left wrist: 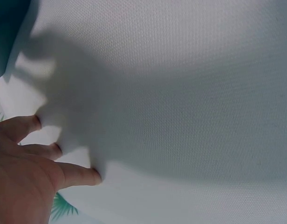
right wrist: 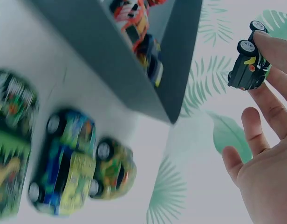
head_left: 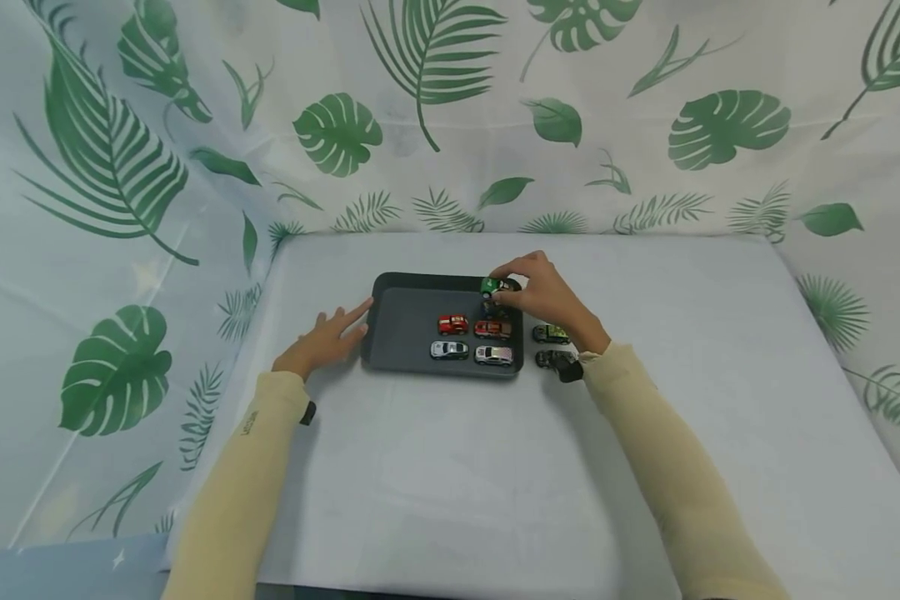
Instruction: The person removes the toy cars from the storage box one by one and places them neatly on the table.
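Note:
My right hand (head_left: 543, 292) pinches a green and black toy car (head_left: 497, 287) above the back right corner of a dark grey tray (head_left: 401, 333). In the right wrist view the held car (right wrist: 249, 65) is tilted between thumb and fingers, its dark underside and wheels showing. Beneath it in the tray is a dark toy car (head_left: 494, 311), partly covered by the hand. Also in the tray are a red car (head_left: 452, 324), an orange-red car (head_left: 492, 330), a silver car (head_left: 448, 350) and a whitish car (head_left: 493, 356). My left hand (head_left: 326, 340) has its fingers spread at the tray's left rim.
Right of the tray, on the white table (head_left: 450, 483), lie a green-yellow car (head_left: 551, 334) and a dark car (head_left: 551, 359), partly under the right wrist. The right wrist view also has a blue and yellow car (right wrist: 66, 161) there. A leaf-print curtain (head_left: 487, 150) rises behind the table.

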A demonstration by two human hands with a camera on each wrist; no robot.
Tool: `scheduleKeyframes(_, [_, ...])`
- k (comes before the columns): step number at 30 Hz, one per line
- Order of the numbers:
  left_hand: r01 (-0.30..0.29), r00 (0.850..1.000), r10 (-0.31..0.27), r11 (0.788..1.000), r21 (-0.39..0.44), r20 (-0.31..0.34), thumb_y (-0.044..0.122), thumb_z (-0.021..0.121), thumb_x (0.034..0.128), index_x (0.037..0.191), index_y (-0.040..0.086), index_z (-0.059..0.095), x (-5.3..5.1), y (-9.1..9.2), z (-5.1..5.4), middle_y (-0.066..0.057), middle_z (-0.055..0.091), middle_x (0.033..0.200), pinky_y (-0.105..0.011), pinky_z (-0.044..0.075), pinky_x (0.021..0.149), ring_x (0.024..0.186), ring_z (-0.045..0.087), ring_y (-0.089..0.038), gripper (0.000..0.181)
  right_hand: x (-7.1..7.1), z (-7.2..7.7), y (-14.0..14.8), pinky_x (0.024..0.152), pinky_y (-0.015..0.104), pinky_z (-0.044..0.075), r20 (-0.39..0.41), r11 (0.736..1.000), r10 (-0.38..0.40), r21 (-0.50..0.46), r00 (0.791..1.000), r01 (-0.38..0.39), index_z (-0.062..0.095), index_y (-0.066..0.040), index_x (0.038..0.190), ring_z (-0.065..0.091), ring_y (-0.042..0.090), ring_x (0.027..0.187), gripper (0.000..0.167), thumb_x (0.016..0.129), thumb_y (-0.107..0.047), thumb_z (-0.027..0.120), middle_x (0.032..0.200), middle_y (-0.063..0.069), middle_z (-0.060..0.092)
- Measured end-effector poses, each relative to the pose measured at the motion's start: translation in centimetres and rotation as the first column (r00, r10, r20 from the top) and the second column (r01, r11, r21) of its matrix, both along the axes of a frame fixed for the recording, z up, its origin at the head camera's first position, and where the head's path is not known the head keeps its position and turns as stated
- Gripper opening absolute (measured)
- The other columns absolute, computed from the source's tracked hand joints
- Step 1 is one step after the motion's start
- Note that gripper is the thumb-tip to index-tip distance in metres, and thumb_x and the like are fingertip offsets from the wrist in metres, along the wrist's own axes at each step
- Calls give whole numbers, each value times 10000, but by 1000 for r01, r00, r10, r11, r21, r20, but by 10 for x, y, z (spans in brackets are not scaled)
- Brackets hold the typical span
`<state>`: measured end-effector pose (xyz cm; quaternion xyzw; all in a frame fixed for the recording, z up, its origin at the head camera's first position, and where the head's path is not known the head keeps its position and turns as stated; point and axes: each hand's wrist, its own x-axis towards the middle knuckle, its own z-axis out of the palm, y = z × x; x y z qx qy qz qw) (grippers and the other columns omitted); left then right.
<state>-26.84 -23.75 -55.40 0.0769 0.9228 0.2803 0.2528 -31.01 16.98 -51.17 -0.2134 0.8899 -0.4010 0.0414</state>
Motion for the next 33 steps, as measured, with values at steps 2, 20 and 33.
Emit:
scheduleKeyframes(2, [1, 1000, -1, 1000, 0, 4, 531, 351, 1162, 1741, 356, 132, 0, 0, 0, -242, 0, 1768, -872, -31, 1125, 1580, -140, -537, 644, 4, 2, 8, 972, 578, 392, -10, 1000, -7, -8, 1000, 7, 762, -2, 1273, 444, 390, 1206, 330, 964, -106, 820, 1240, 171, 716])
scheduleKeyframes(20, [-5, 1000, 5, 1000, -16, 12, 539, 341, 1160, 1743, 345, 123, 0, 2, 1, -252, -3, 1764, -872, -44, 1122, 1575, -142, -547, 652, 15, -3, 84, 935, 593, 405, -3, 989, -137, 64, 991, 137, 750, 6, 1300, 453, 417, 1204, 353, 976, -119, 813, 1275, 217, 714])
scheduleKeyframes(33, [10, 1000, -10, 1000, -14, 6, 521, 332, 1166, 1745, 329, 111, 1, 2, 2, -260, -17, 1761, -887, -51, 1104, 1570, -146, -558, 649, 22, -22, 122, 953, 599, 395, 30, 971, -225, 90, 974, 222, 743, 35, 1294, 450, 418, 1230, 336, 980, -73, 794, 1238, 239, 691])
